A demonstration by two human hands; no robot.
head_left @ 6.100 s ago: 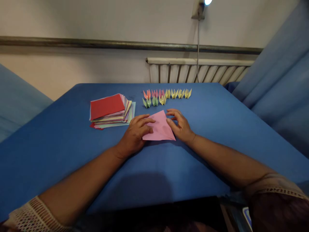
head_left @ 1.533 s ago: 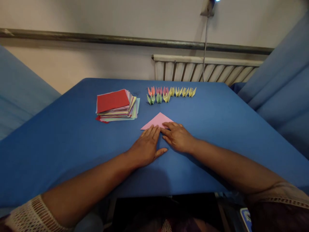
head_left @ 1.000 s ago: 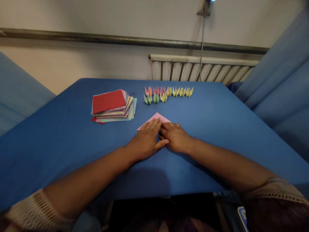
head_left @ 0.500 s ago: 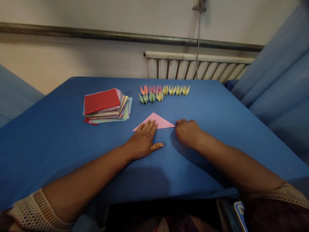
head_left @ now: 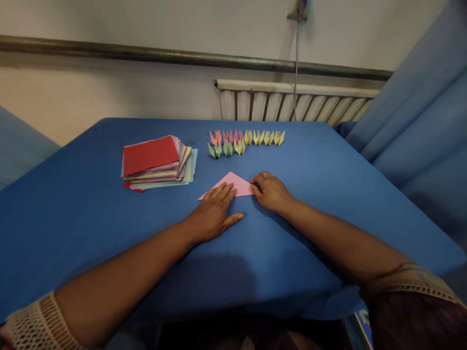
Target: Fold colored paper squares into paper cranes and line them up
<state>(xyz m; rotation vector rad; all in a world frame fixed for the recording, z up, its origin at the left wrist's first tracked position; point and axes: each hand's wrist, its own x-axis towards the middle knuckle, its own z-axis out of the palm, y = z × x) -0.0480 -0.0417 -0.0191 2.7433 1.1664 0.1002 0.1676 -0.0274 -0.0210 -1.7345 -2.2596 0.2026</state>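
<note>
The left hand [head_left: 212,214] is pressing and the right hand [head_left: 270,191], apart, is pinching folded pink paper [head_left: 242,186], not yet crane-shaped, between the blue table's [head_left: 328,167] near edge and finished origami cranes [head_left: 228,148].

Pink paper [head_left: 241,186], folded into a triangle.
On the table [head_left: 314,175], apex away, near edge partly under the left hand [head_left: 211,215], right corner in the right hand [head_left: 270,191].

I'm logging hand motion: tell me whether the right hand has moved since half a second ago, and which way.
Yes. Judged against the radiator, the right hand has shifted left, and is at the pink paper's right end.
</note>
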